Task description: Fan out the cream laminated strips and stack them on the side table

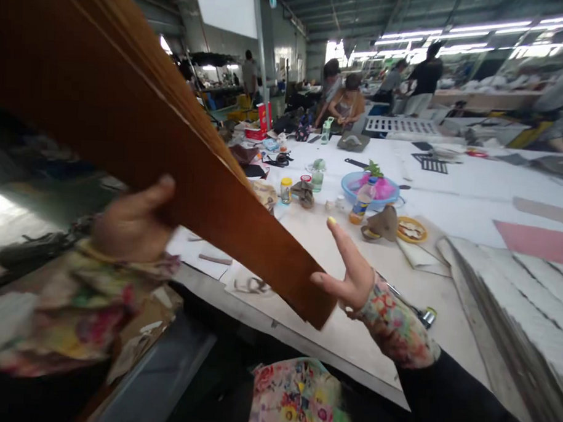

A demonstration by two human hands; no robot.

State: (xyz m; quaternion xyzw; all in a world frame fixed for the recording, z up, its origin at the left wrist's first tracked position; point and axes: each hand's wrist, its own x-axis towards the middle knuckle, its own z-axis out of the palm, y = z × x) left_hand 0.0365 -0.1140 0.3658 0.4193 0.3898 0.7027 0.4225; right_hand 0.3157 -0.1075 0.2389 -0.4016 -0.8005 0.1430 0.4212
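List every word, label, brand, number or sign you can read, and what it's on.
None readable.
Bottle with a blue-and-yellow label: lettering too blurred to read.
Red box: any print too small to read.
Yellow-lidded jar: no text can be made out.
Brown stack: no lettering visible on the side shown.

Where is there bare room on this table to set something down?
There's white tabletop between the blue basin and the pink sheet, and pale near surface between the brown panel's lower end and your right sleeve. It's crowded from the yellow-lidded jar past the bottle to the yellow dish.
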